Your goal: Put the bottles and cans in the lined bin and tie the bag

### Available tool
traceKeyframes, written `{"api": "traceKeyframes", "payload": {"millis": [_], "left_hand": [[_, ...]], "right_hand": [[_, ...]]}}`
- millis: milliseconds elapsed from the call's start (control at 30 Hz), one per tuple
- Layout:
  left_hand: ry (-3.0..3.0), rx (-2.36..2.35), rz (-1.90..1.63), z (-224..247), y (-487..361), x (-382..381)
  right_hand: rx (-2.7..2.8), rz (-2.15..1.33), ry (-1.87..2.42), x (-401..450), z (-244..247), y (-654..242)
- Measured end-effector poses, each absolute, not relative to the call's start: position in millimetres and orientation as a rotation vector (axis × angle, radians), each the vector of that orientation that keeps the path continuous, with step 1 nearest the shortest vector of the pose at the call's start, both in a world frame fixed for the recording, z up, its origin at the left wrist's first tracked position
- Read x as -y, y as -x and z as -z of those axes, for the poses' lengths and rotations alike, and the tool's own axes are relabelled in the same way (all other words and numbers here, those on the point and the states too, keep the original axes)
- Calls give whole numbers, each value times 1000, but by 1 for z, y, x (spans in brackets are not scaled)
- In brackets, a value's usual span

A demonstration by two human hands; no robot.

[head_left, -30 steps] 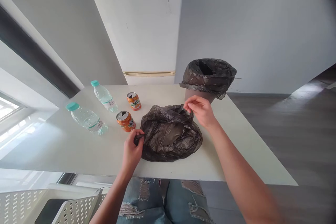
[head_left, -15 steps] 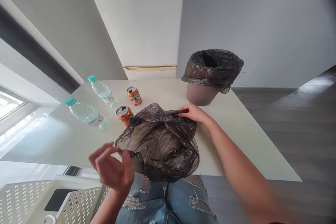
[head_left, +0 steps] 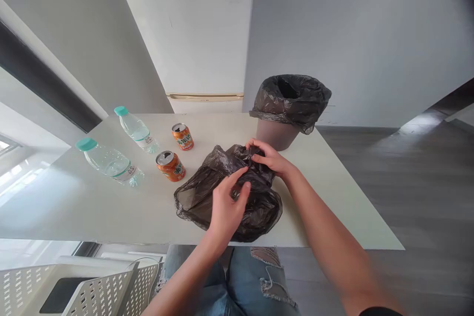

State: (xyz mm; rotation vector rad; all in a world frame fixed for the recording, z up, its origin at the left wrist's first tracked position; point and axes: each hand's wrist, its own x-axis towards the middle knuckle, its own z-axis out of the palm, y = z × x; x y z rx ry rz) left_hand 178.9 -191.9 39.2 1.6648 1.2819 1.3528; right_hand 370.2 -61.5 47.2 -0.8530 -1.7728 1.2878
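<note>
The right hand (head_left: 269, 158) pinched a gathered fold of the thin, crinkled black plastic bag (head_left: 261, 212), which sprawled below the grip on the smooth white table (head_left: 355, 222). The left hand (head_left: 226, 207) curved over it, fingers parted. Cylindrical metal cans (head_left: 171, 166) stood left of the grip; beyond, a tapered bin (head_left: 276, 133).

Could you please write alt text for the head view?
A person's right hand grips a crumpled black plastic bag on a white table, left hand over it. To the left: two orange metal cans, two clear plastic bottles; beyond, a lined round brown bin.
</note>
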Motion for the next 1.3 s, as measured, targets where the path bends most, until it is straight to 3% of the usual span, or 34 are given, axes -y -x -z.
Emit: {"api": "traceKeyframes", "payload": {"millis": [133,267,400,567,667,800,900,1067,1200,1300], "left_hand": [[-1369,-1492,-1582,-42,-137,208],[-1194,-1683,-1592,-34,-82,231],[-1352,-1807,-1409,-16,-53,247],[-1653,-2133,-1446,-29,-65,267],[-2001,-1989,-1568,-52,-94,276],[-2351,-1617,-1096,-49,-141,261],[-2369,-1789,-722,-16,-160,236],[-2404,-1789,-371,18,-137,226],[-2334,-1660,-246,2,-99,246],[-2342,-1663,-407,-24,-90,258]], "right_hand": [[1544,-1241,967,59,-47,-373],[1726,-866,1165,53,-48,-378],[1928,-370,1455,51,-41,-381],[2047,-277,1518,52,-29,-377],[2124,-224,1257,56,-35,-369],[2405,-253,902,62,-41,-357],[2655,-501,825,61,-29,-354],[2689,-482,1231,52,-6,-364],[2552,-153,1507,53,-14,-368],[2385,31,1764,55,-24,-367]]}}
